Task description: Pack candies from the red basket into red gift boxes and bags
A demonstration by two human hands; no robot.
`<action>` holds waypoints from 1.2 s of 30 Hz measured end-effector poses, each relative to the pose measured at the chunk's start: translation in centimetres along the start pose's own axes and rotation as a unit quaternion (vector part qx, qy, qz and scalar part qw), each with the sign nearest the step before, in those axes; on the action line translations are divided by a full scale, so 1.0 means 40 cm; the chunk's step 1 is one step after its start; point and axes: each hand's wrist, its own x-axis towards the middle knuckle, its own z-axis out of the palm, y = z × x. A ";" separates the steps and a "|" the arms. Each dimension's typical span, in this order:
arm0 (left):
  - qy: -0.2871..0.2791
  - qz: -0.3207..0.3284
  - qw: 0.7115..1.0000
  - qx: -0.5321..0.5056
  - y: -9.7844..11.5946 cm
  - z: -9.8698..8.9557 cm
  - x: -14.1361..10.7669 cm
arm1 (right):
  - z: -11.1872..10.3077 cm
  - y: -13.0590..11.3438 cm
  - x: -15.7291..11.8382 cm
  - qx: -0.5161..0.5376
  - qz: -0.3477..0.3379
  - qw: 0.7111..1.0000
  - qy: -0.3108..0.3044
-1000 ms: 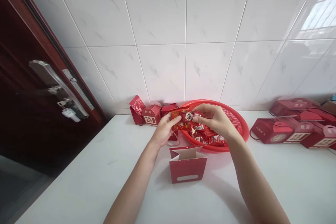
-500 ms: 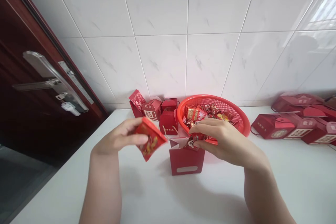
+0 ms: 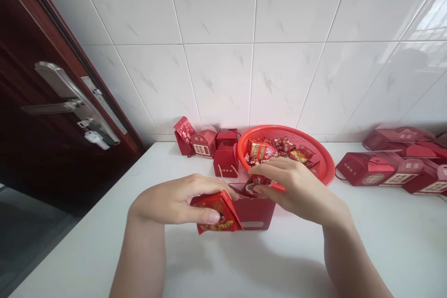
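Several red boxes (image 3: 256, 212) sit on a white surface (image 3: 87, 251) by tiled wall (image 3: 223, 84).

Basket (image 3: 328, 160): bright red, dotted mesh. Sweets (image 3: 260, 150) in it: red w/ gold & yellow bits. Wrapped piece (image 3: 250, 187) at its front: red, b/w mark. Packet (image 3: 223, 214) front-L of it: red, gold/yel. print. Box (image 3: 256, 209) in front: dk red, pale oblong. Boxes (image 3: 203, 143) L: dk red, 1 w/ cream panel. Wall (image 3: 226, 86) behind: white, grey veins.
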 end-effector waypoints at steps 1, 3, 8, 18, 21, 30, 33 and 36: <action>-0.015 -0.006 1.000 -0.002 -0.005 0.001 0.000 | 0.001 -0.002 0.002 0.002 0.001 1.000 -0.007; -0.031 -0.019 0.999 -0.009 -0.012 0.002 0.000 | 0.003 -0.004 0.004 0.005 0.002 1.000 -0.014; -0.030 -0.020 0.999 -0.009 -0.015 0.001 0.001 | -0.003 -0.003 0.003 0.031 0.007 0.999 -0.013; -0.028 -0.031 0.999 -0.009 -0.027 -0.004 0.004 | 0.008 -0.016 0.001 0.020 0.041 0.995 -0.094; -0.033 -0.039 0.998 -0.024 -0.026 -0.004 0.005 | 0.009 -0.013 0.003 0.026 0.035 0.993 -0.105; 0.009 0.005 1.000 0.025 -0.019 -0.003 0.010 | -0.008 0.000 -0.002 0.073 0.018 0.997 -0.008; 0.080 0.017 0.997 0.007 -0.012 0.011 0.022 | -0.018 -0.010 -0.001 0.187 0.030 0.982 0.008; 0.167 0.022 0.985 -0.046 -0.010 0.037 0.050 | -0.018 -0.019 0.005 0.246 0.052 0.968 0.001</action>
